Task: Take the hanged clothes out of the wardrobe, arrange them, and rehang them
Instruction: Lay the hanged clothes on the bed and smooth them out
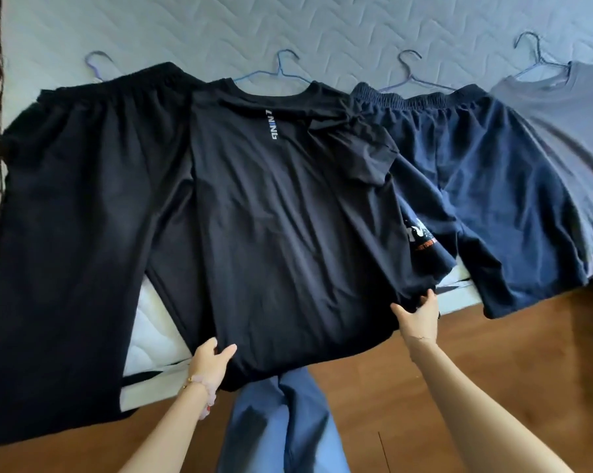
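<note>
A black T-shirt (281,206) with white lettering lies flat on the bed on a blue wire hanger (281,71), one sleeve folded across its right side. My left hand (211,361) pinches its hem at the lower left. My right hand (418,317) pinches the hem at the lower right. Black trousers (73,216) lie to the left on a purple hanger (98,64). Navy shorts (486,186) lie to the right on a hanger (411,75), and a grey T-shirt (568,131) on its hanger (537,59) is at the far right.
The clothes lie on a bed with a pale blue quilted cover (322,25). The white mattress edge (151,332) shows between the garments. Wooden floor (493,370) runs below the bed. My blue trouser legs (281,428) are at the bottom centre.
</note>
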Demonstrator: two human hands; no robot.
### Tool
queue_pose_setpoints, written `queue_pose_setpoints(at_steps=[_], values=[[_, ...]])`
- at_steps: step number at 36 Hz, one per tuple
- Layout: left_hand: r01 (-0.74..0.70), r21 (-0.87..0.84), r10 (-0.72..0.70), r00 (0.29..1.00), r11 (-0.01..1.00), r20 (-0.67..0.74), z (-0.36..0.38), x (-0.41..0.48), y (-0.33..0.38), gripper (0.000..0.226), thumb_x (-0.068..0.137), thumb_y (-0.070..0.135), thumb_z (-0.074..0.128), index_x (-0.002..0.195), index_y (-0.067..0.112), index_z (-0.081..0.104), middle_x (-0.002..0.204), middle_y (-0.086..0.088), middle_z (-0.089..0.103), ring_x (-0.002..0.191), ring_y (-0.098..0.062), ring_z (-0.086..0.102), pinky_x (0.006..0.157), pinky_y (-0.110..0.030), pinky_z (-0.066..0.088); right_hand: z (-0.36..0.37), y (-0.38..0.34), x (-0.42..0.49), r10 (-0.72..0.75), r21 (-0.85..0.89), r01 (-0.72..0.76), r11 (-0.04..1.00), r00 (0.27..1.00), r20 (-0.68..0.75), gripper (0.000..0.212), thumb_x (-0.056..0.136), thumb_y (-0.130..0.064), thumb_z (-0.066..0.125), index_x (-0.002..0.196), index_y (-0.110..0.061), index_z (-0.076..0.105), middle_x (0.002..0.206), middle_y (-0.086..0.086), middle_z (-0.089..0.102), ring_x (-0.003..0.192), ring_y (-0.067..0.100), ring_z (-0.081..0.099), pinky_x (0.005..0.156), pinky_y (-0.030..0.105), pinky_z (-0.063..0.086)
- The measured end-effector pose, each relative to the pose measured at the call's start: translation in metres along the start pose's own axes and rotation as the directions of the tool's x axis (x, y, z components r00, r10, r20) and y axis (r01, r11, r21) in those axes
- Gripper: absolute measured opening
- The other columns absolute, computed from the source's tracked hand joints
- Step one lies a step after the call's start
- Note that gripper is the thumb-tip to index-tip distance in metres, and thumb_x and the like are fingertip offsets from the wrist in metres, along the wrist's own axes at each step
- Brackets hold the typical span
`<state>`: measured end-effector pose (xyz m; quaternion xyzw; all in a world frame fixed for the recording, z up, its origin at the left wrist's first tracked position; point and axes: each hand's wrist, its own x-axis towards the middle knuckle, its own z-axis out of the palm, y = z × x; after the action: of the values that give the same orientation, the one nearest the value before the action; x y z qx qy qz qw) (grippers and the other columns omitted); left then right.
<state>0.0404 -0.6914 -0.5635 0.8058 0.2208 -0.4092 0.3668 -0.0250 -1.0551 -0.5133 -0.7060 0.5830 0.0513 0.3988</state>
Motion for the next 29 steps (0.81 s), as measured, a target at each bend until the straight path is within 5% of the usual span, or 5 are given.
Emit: queue_pose_setpoints(at_steps=[9, 15, 20, 23, 29], values=[[-0.025, 0.004, 0.025, 1.0, 1.0, -0.005, -0.016, -0.02, -0.026, 0.048, 0.074, 0.042, 0.068, 0.082, -0.004, 0.056, 0.071, -0.008, 0.055, 0.067, -0.016, 0.049, 0.07, -0.044, 0.049, -0.015, 0.01, -0.002, 0.056, -0.111, -0.044, 0.993, 0.993, 0.104, 0.025, 0.08, -0.028, 0.069, 0.093, -0.007, 0.069, 0.078, 0.01, 0.068, 0.07, 0.021, 0.06, 0.073, 0.032, 0.047], [-0.006, 0.041, 0.008, 1.0, 0.999, -0.031, -0.018, -0.031, -0.012, 0.043, 0.087, 0.014, 0.063, 0.06, 0.015, 0.03, 0.045, 0.011, 0.03, 0.057, -0.018, 0.03, 0.063, -0.033, 0.034, -0.03, 0.0, -0.003, -0.024, -0.251, 0.045, 0.967, 0.996, 0.088, 0.024, 0.08, -0.035, 0.067, 0.097, -0.018, 0.064, 0.096, 0.005, 0.067, 0.1, 0.026, 0.057, 0.087, 0.036, 0.043], [0.014, -0.112, -0.017, 1.0, 0.994, -0.025, -0.03, -0.02, 0.036, 0.008, 0.089, 0.014, 0.061, 0.096, 0.011, 0.057, 0.103, -0.011, 0.065, 0.102, -0.026, 0.059, 0.093, -0.04, 0.046, -0.048, -0.059, 0.011, -0.244, -0.056, 0.245, 0.968, 0.969, 0.022, 0.03, 0.084, -0.023, 0.064, 0.11, -0.012, 0.054, 0.091, 0.002, 0.059, 0.089, 0.019, 0.055, 0.08, 0.029, 0.038], [-0.003, -0.119, -0.011, 0.993, 0.993, -0.115, -0.036, -0.01, 0.088, 0.046, 0.089, 0.012, 0.062, 0.131, 0.001, 0.046, 0.134, -0.018, 0.052, 0.124, -0.032, 0.049, 0.102, -0.036, 0.038, -0.047, -0.105, 0.038, -0.326, 0.02, 0.325, 0.945, 0.944, 0.054, 0.028, 0.083, -0.02, 0.065, 0.109, -0.014, 0.057, 0.092, 0.001, 0.063, 0.09, 0.016, 0.057, 0.082, 0.026, 0.04], [-0.029, -0.287, -0.037, 0.974, 0.957, -0.225, -0.043, 0.025, 0.183, 0.049, 0.087, 0.008, 0.062, 0.131, 0.003, 0.041, 0.128, -0.016, 0.055, 0.104, -0.027, 0.056, 0.084, -0.029, 0.041, -0.025, -0.194, 0.11, -0.434, 0.029, 0.44, 0.898, 0.871, 0.23, 0.034, 0.083, -0.016, 0.064, 0.116, -0.013, 0.057, 0.106, 0.002, 0.062, 0.105, 0.022, 0.059, 0.093, 0.029, 0.042]])
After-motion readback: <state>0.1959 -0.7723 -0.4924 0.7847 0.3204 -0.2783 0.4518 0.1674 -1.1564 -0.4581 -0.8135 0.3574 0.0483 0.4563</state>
